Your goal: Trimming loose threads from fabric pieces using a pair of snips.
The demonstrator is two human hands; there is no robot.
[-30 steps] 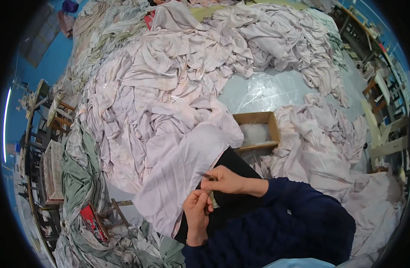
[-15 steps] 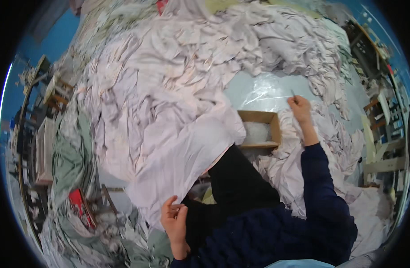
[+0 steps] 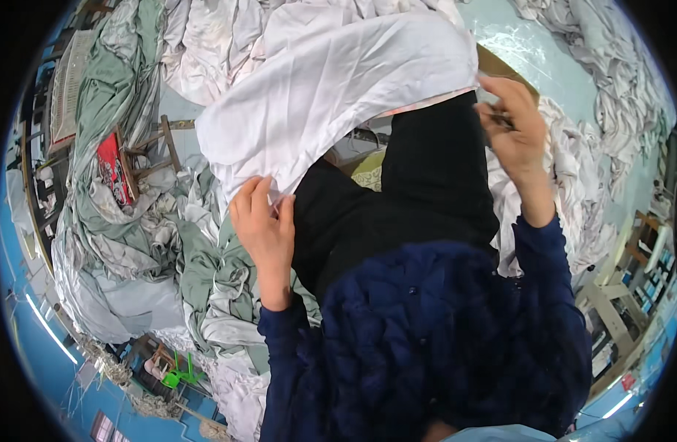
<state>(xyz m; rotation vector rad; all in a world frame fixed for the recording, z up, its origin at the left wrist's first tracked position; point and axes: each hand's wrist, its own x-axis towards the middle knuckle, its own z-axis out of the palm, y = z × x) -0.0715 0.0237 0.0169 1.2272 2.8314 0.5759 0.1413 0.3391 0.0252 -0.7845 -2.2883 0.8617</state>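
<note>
A pale pinkish-white cloth [image 3: 338,88] lies draped across my knees and hangs down in front of them. My left hand [image 3: 263,228] is at its near left edge, with cloth between thumb and fingers. At the cloth's right end is my right hand [image 3: 517,129], its fingertips curled close to the edge. A small dark tool [image 3: 503,119] shows in that palm, too blurred to name. Whether the right fingertips also touch the cloth, I cannot tell.
A brown cardboard box [image 3: 506,71] stands mostly hidden behind the cloth's right end. Heaps of pale cloth [image 3: 556,169] lie at the right, green and white cloth [image 3: 206,258] at the left. By the left heap are a red patterned piece [image 3: 113,168] and a wooden frame [image 3: 169,144].
My right hand has come back from beyond the box to the cloth's right end. The left hand has closed on the cloth's edge. The view has tilted nearer my body.
</note>
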